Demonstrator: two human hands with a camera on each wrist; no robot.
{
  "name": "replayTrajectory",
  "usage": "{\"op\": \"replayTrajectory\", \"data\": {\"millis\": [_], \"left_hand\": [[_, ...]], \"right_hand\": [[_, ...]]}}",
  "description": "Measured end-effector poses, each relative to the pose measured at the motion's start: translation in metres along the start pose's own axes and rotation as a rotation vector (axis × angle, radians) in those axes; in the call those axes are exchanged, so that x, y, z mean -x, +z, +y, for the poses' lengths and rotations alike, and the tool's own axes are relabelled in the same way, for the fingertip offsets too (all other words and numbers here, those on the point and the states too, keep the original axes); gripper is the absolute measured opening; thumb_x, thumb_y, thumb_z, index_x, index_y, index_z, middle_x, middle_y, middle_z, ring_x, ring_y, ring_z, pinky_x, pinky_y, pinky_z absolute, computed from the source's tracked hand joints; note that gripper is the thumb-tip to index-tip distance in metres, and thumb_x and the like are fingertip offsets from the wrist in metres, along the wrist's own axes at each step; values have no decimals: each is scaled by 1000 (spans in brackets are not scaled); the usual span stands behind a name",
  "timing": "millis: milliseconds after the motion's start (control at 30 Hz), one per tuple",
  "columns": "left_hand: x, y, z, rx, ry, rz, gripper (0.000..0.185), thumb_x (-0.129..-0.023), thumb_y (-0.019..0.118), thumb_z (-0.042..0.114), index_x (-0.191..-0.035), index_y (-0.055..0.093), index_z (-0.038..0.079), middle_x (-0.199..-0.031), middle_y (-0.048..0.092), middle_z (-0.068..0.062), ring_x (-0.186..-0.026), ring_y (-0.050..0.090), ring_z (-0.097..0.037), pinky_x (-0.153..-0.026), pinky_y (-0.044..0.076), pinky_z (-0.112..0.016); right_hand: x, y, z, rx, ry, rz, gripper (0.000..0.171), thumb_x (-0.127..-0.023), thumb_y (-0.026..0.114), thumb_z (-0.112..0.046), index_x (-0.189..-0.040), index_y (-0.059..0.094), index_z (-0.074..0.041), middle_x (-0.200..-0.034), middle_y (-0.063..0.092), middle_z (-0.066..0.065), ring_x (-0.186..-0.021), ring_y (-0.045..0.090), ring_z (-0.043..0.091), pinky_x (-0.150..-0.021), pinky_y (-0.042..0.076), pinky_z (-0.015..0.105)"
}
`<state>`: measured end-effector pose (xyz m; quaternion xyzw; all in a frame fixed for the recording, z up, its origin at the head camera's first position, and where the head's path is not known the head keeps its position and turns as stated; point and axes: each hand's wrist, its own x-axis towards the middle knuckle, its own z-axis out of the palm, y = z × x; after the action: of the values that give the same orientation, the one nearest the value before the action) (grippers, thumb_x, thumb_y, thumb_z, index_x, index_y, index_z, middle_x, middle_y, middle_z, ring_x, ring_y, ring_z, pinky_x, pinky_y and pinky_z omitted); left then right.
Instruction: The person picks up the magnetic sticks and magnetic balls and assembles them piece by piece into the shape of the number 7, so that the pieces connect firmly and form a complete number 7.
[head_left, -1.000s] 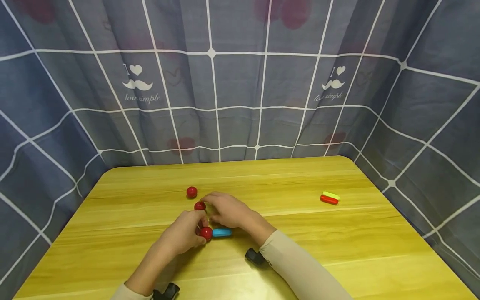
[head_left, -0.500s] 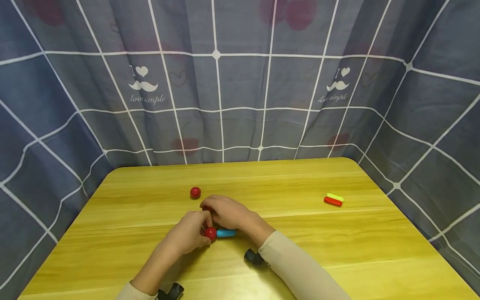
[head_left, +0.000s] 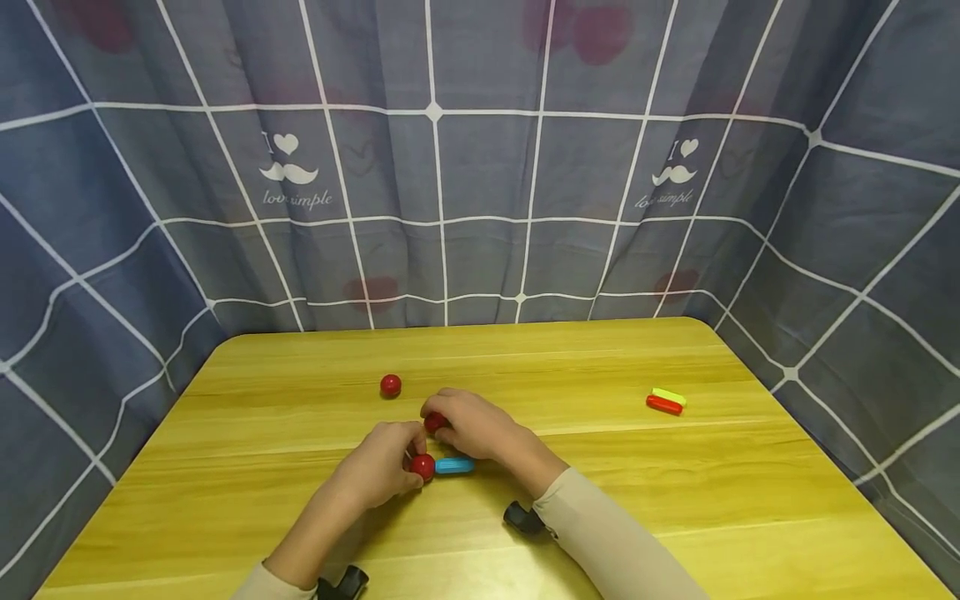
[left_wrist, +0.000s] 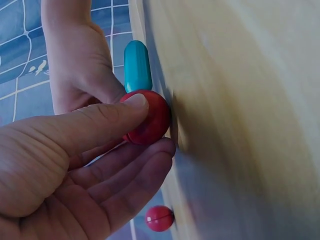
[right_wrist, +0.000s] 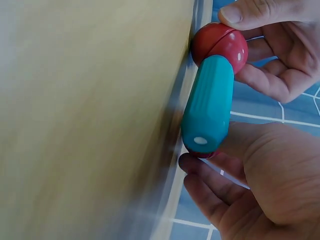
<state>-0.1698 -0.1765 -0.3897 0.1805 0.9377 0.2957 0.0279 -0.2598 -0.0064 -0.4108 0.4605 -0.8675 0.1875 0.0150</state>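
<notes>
My left hand (head_left: pixel 390 462) pinches a red ball (head_left: pixel 422 467) between thumb and fingers on the yellow wooden table (head_left: pixel 675 500). A short teal stick (head_left: pixel 454 465) juts from that ball to the right. In the left wrist view, the thumb lies over the ball (left_wrist: pixel 147 117) and the teal stick (left_wrist: pixel 137 65) points away. My right hand (head_left: pixel 459 423) holds a second red ball (head_left: pixel 433 422) just behind the stick. In the right wrist view, a sliver of this ball (right_wrist: pixel 202 154) shows by the teal stick's (right_wrist: pixel 207 105) free end.
A third red ball (head_left: pixel 390 385) lies loose behind the hands and also appears as the loose ball (left_wrist: pixel 160 218) in the left wrist view. A red stick (head_left: pixel 663 404) and a yellow-green stick (head_left: pixel 669 396) lie together at the right. Grey checked curtains surround the table.
My right hand has carried its red ball to the right and nearer, closer to the teal stick. The left hand keeps its hold on the ball and stick.
</notes>
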Motion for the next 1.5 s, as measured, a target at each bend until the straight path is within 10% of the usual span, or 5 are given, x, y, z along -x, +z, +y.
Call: {"op": "replayTrajectory", "data": {"millis": [1500], "left_hand": [[-4, 13, 4, -13, -18, 75, 30, -73, 83, -2, -84, 58, 8, -77, 57, 2, -71, 53, -13, -61, 46, -28]], "right_hand": [[80, -25, 21, 43, 84, 22, 27, -86, 76, -15, -107, 61, -12, -98, 60, -5, -85, 54, 8, -76, 49, 25]]}}
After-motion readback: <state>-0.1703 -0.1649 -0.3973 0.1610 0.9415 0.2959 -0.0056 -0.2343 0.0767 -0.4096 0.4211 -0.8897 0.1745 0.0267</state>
